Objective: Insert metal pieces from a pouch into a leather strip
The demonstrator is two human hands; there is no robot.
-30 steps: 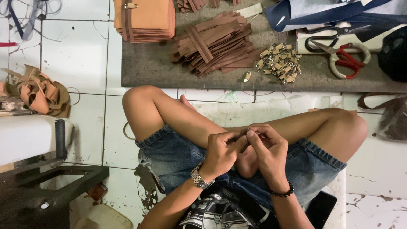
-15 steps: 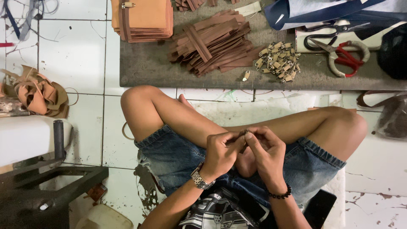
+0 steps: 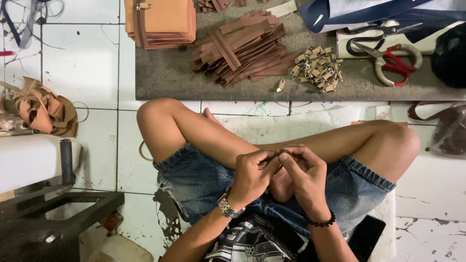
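Here, down in the lap, left hand (image 3: 252, 177) and right hand (image 3: 306, 177) drawn together, fingertips meeting over a small brown piece (image 3: 286, 152), too slight and too covered to name with certainty, perhaps a narrow loop or strap end. Both hands curled in tight, thumbs and forefingers pinched narrow on that piece, remaining fingers folded beneath; no open palm anywhere. Judging from the grip, best done slowly: keep the piece low against the legs so a slip lands on cloth and not on the floor, hold it firm with one pinch while working it with the other, and turn the fingertips apart enough to see the join, since right now most of it sits hidden. Risk, by the look of it, of losing hold of something so small, or of bending it crooked. At the left wrist a metal wristwatch (image 3: 227, 207); at the right a dark bead bracelet (image 3: 320, 223). Beneath, frayed denim shorts (image 3: 204, 179) and crossed bare legs. Further out, beyond the knees, a grey work board (image 3: 165, 77) on the tiled floor (image 3: 87, 63), carrying a heap of brown strips (image 3: 242, 48), a cluster of metal clasps (image 3: 315, 68) with a single clasp (image 3: 280, 86) lying apart, red-handled scissors (image 3: 393, 58), and a stack of tan pieces (image 3: 162, 22). Off to the left, well apart, a tangle of tan scraps (image 3: 41, 109).
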